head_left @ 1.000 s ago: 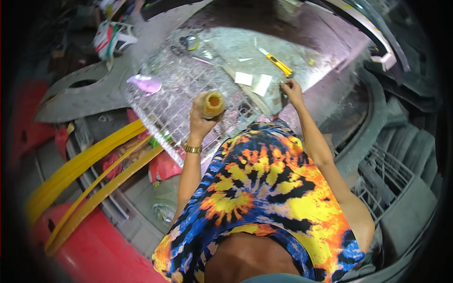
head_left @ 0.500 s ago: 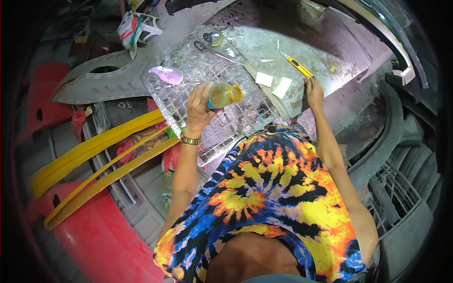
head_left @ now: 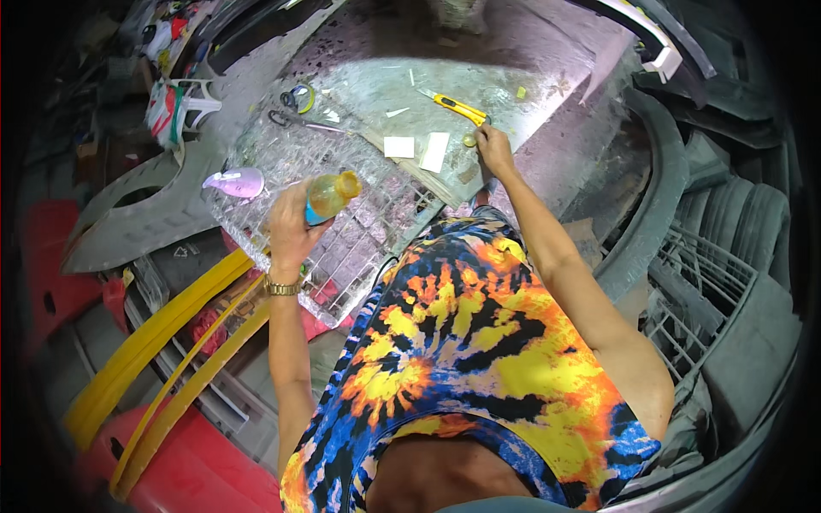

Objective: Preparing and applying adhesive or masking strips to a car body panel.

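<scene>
My left hand (head_left: 292, 224) is wrapped round a small clear bottle (head_left: 330, 197) with a blue label and yellowish contents. The bottle leans to the right, its uncapped mouth stained orange. Beneath it is a wire grid (head_left: 342, 256) over a crumpled silvery sheet. My right hand (head_left: 494, 152) is at the near right of a grey board (head_left: 376, 85), fingers curled together; what they hold, if anything, is hidden. Right beside the fingertips is a small round yellowish cap (head_left: 469, 139). The handle end of a yellow utility knife (head_left: 460, 109) almost meets these fingers.
On the board lie two white cards (head_left: 434, 152), white scraps and a tape roll (head_left: 301, 98). Scissors (head_left: 295, 120) and a lilac bottle (head_left: 237, 182) sit to the left. Yellow strips (head_left: 167, 316), a red panel (head_left: 197, 457) and grey car parts (head_left: 641, 231) surround the work surface.
The whole view has shifted, so the work surface appears farther left. The bottle's mouth now points more upward. A round cap has come into sight beside my right fingertips.
</scene>
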Demonstrator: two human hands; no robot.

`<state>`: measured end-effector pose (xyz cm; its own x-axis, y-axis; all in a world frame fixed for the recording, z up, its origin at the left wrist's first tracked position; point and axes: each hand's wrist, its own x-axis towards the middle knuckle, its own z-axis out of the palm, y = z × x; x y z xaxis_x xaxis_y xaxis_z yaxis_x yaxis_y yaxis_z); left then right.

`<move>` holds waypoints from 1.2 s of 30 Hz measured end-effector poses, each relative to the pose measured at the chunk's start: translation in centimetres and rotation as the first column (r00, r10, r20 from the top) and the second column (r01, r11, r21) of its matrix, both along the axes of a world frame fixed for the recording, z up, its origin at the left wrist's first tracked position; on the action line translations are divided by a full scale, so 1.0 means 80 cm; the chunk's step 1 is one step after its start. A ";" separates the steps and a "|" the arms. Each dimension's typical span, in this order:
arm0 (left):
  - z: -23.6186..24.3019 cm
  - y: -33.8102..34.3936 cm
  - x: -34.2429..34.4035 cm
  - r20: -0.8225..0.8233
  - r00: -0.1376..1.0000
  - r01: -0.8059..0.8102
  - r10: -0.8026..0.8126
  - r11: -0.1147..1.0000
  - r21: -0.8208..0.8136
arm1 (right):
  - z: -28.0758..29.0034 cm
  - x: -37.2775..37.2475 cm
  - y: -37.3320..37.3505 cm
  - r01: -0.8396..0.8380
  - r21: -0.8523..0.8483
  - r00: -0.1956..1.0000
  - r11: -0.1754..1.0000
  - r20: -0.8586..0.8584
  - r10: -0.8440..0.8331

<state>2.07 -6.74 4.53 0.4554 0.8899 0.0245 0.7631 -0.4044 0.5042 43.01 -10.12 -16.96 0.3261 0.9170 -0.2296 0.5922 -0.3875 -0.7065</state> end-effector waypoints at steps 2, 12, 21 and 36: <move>0.003 0.002 0.003 -0.031 0.993 0.119 -0.116 0.989 0.091 | -0.014 0.002 0.002 -0.026 0.069 0.998 0.997 0.054 0.022; 0.003 0.015 0.026 -0.152 0.965 0.245 -0.213 0.939 0.239 | -0.002 0.020 0.006 0.028 -0.123 0.999 0.992 0.019 -0.026; 0.013 0.031 0.020 -0.212 0.948 0.306 -0.236 0.859 0.411 | 0.071 -0.014 0.017 0.038 0.013 0.964 0.999 -0.264 -0.033; 0.131 0.055 -0.068 -0.543 0.836 0.100 -0.073 0.995 0.020 | 0.270 -0.255 0.053 -0.415 0.505 0.563 0.756 -0.510 0.650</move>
<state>-3.33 -2.34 15.02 0.4830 0.8503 -0.2089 0.8696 -0.4938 0.0004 22.59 -5.92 4.61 -0.3613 0.9223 0.1374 -0.0106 0.1433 -0.9896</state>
